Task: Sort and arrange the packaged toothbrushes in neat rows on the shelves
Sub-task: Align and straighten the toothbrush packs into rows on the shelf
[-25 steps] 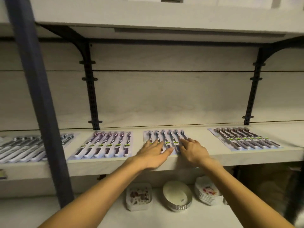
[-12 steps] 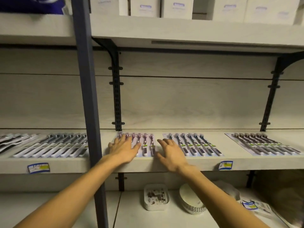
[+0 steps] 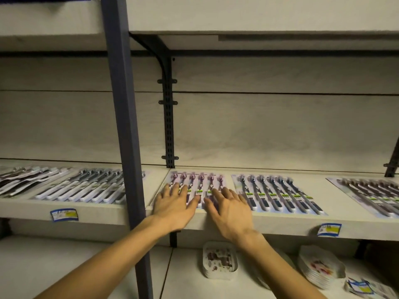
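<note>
Two flat hands, the left hand [image 3: 173, 205] and right hand [image 3: 232, 209], fingers spread, have moved over to press the pink toothbrush pack [image 3: 197, 186] on the shelf [image 3: 280, 225], so this row gets straightened next.

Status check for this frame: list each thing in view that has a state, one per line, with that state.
left hand: fingers straight, flat on the purple pack
right hand: fingers spread, flat on the purple pack
purple pack: lying flat, straight, at shelf front
blue pack: lying flat, untouched, right of it
far-left packs: overlapping, untidy
plate stack: stacked, lower shelf
</note>
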